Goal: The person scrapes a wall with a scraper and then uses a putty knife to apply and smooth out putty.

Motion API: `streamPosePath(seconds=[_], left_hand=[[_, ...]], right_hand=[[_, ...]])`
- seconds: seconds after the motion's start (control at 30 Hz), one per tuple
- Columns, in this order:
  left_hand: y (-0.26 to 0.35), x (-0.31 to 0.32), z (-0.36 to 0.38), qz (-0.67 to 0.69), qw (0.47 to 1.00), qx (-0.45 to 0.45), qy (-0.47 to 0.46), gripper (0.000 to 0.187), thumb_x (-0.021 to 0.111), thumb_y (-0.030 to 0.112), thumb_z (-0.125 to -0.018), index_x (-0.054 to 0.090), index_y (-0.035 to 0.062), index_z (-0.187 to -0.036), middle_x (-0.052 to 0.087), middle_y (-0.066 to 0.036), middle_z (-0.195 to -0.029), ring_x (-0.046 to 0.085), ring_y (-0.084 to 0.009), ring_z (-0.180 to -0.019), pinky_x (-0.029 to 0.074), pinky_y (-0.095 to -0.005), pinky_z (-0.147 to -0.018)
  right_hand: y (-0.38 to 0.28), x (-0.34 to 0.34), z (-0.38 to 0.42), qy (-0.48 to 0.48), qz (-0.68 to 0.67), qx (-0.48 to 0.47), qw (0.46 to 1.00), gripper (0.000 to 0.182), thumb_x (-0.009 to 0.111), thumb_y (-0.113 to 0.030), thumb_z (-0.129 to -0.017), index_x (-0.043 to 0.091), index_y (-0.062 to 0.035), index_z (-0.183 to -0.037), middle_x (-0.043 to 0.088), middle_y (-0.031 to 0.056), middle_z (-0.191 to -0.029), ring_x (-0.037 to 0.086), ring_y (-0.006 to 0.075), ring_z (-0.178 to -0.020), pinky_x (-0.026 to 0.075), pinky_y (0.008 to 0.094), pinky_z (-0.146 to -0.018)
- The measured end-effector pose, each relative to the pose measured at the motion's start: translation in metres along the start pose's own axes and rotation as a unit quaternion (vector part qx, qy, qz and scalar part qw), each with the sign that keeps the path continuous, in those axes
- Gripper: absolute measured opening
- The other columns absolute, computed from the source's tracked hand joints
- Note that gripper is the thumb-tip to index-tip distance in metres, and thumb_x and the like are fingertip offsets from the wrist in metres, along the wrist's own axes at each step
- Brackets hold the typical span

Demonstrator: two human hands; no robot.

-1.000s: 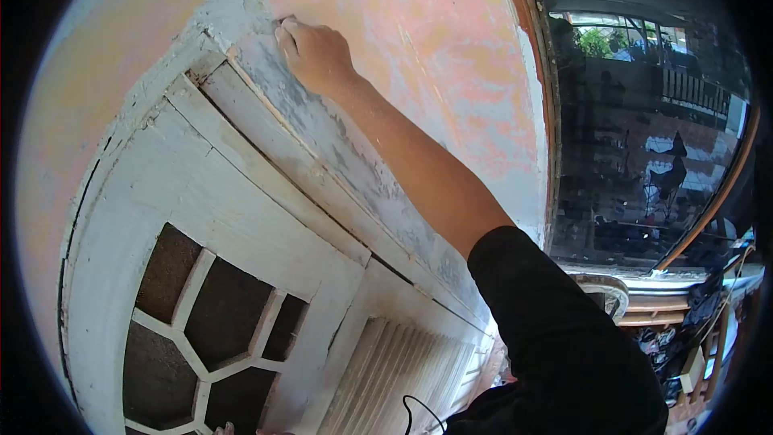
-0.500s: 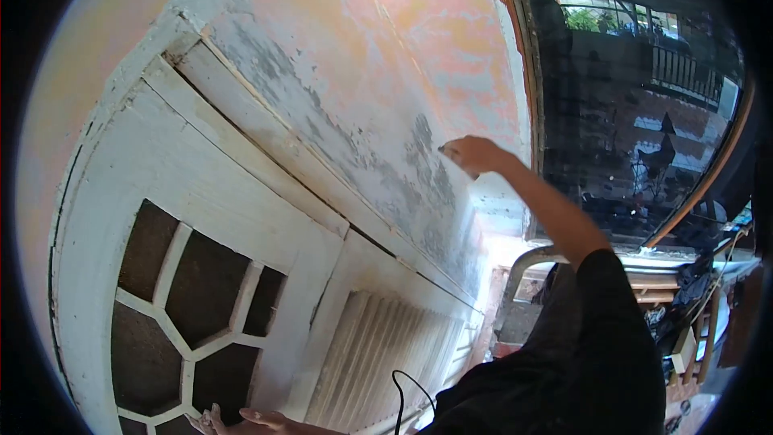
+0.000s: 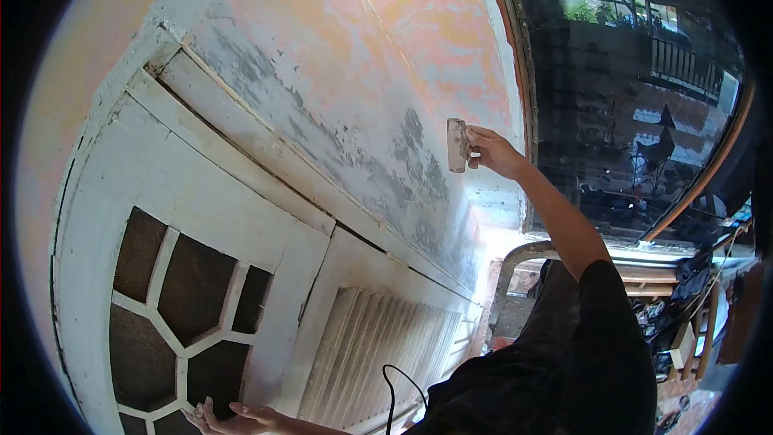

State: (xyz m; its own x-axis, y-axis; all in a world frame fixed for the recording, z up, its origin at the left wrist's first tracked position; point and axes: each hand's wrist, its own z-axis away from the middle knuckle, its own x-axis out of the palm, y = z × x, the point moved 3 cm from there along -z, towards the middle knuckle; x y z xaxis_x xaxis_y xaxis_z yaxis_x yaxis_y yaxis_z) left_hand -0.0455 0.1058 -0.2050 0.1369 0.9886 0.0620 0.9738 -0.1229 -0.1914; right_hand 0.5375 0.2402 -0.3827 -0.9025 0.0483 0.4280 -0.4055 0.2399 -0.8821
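Note:
My right hand [image 3: 493, 151] is closed on a flat, rectangular scraper [image 3: 456, 146], with thumb and fingers at one long side. Its broad face, smeared greyish-brown, is turned to my view. Behind it is the patchy wall [image 3: 378, 105], with pink and yellow paint, whitish areas and rough grey patches. Low in the view, my left hand [image 3: 229, 419] is open, fingers apart, and overlaps the white lattice [image 3: 183, 374] of the panel. Pale dust or plaster marks its fingertips.
A wooden frame [image 3: 507, 40] edges the wall beside dark, reflective glass [image 3: 612, 137]. White slats [image 3: 378, 346] sit below the panel's ledge. A curved metal rail [image 3: 515, 262] stands near my body. A black cable [image 3: 390, 391] loops at the bottom. Cluttered items, including a pale block [image 3: 683, 345], lie at right.
My right hand has drawn back slightly from the grey patch and turned, so the scraper's face shows instead of its edge. The view has shifted slightly; my left hand stays at the lattice.

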Motion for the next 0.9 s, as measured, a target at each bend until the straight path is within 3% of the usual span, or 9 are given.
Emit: streamPosePath(seconds=[0.03, 0.13, 0.37, 0.43, 0.47, 0.53, 0.63, 0.67, 0.9], left_hand=[[0.000, -0.002, 0.000, -0.014, 1.000, -0.006, -0.003, 0.053, 0.039, 0.048, -0.093, 0.051, -0.0006, -0.110, 0.050, -0.014, -0.105, 0.044, -0.0276, -0.108, 0.035, -0.0505, -0.095], [0.002, 0.000, 0.000, 0.023, 0.999, -0.024, 0.014, 0.053, 0.038, 0.048, -0.093, 0.052, -0.0004, -0.109, 0.049, -0.014, -0.105, 0.046, -0.0277, -0.107, 0.037, -0.0500, -0.093], [0.003, -0.002, -0.002, -0.024, 1.000, -0.002, 0.002, 0.051, 0.039, 0.047, -0.093, 0.054, -0.0004, -0.107, 0.048, -0.016, -0.104, 0.048, -0.0290, -0.105, 0.038, -0.0492, -0.091], [-0.001, -0.001, -0.001, 0.006, 1.000, -0.018, 0.006, 0.051, 0.040, 0.047, -0.093, 0.055, -0.0005, -0.104, 0.048, -0.016, -0.103, 0.046, -0.0303, -0.107, 0.038, -0.0500, -0.090], [-0.001, -0.002, 0.000, -0.003, 1.000, -0.020, 0.009, 0.051, 0.040, 0.047, -0.093, 0.055, -0.0005, -0.104, 0.048, -0.016, -0.103, 0.046, -0.0303, -0.107, 0.038, -0.0500, -0.090], [0.001, -0.002, -0.001, 0.023, 0.999, -0.039, -0.007, 0.047, 0.042, 0.042, -0.093, 0.053, -0.0025, -0.099, 0.045, -0.017, -0.098, 0.042, -0.0322, -0.106, 0.034, -0.0528, -0.092], [0.002, -0.001, -0.003, 0.013, 1.000, -0.028, 0.001, 0.045, 0.042, 0.041, -0.093, 0.054, -0.0026, -0.097, 0.046, -0.016, -0.097, 0.043, -0.0309, -0.103, 0.033, -0.0529, -0.094], [0.003, -0.001, -0.002, 0.008, 1.000, -0.026, -0.002, 0.044, 0.042, 0.040, -0.093, 0.054, -0.0020, -0.097, 0.046, -0.016, -0.097, 0.043, -0.0303, -0.101, 0.033, -0.0536, -0.094], [0.001, -0.001, -0.001, 0.010, 0.999, -0.042, 0.003, 0.044, 0.042, 0.041, -0.092, 0.054, -0.0013, -0.096, 0.046, -0.016, -0.096, 0.045, -0.0314, -0.098, 0.033, -0.0562, -0.096]], right_hand=[[-0.004, 0.005, 0.004, -0.006, -0.038, -0.005, 0.999, 0.034, 0.045, -0.033, -0.097, 0.053, -0.0091, -0.118, 0.054, 0.0003, -0.092, 0.050, 0.0131, -0.083, 0.041, 0.0305, -0.064], [-0.019, 0.013, 0.018, -0.011, -0.078, -0.015, 0.997, 0.033, 0.046, -0.030, -0.097, 0.052, -0.0069, -0.120, 0.056, 0.0010, -0.096, 0.052, 0.0140, -0.087, 0.043, 0.0317, -0.068], [-0.025, -0.002, 0.019, 0.049, -0.104, -0.075, 0.991, 0.029, 0.046, -0.028, -0.097, 0.054, -0.0065, -0.114, 0.057, 0.0005, -0.099, 0.053, 0.0135, -0.089, 0.045, 0.0319, -0.071], [-0.019, -0.015, 0.013, 0.106, 0.132, -0.104, 0.980, 0.024, 0.050, -0.025, -0.095, 0.058, -0.0043, -0.102, 0.060, 0.0027, -0.087, 0.057, 0.0141, -0.077, 0.047, 0.0304, -0.065], [-0.016, -0.017, 0.013, 0.096, 0.133, -0.106, 0.981, 0.024, 0.050, -0.025, -0.095, 0.058, -0.0043, -0.102, 0.060, 0.0027, -0.087, 0.057, 0.0141, -0.077, 0.047, 0.0304, -0.065], [-0.013, -0.010, 0.019, 0.097, 0.417, -0.158, 0.890, 0.020, 0.056, -0.020, -0.091, 0.059, -0.0009, -0.092, 0.061, 0.0073, -0.070, 0.058, 0.0153, -0.061, 0.047, 0.0285, -0.058], [-0.003, 0.001, 0.020, 0.083, 0.474, -0.215, 0.850, 0.017, 0.060, -0.015, -0.087, 0.059, 0.0017, -0.089, 0.058, 0.0113, -0.060, 0.057, 0.0160, -0.053, 0.047, 0.0294, -0.057], [0.002, 0.000, 0.019, 0.076, 0.485, -0.211, 0.845, 0.015, 0.061, -0.012, -0.086, 0.061, 0.0019, -0.090, 0.060, 0.0139, -0.069, 0.058, 0.0176, -0.054, 0.047, 0.0303, -0.056], [0.016, -0.002, 0.017, 0.095, 0.528, -0.245, 0.808, 0.013, 0.064, -0.007, -0.080, 0.064, -0.0007, -0.092, 0.058, 0.0118, -0.079, 0.057, 0.0176, -0.062, 0.047, 0.0304, -0.058]])
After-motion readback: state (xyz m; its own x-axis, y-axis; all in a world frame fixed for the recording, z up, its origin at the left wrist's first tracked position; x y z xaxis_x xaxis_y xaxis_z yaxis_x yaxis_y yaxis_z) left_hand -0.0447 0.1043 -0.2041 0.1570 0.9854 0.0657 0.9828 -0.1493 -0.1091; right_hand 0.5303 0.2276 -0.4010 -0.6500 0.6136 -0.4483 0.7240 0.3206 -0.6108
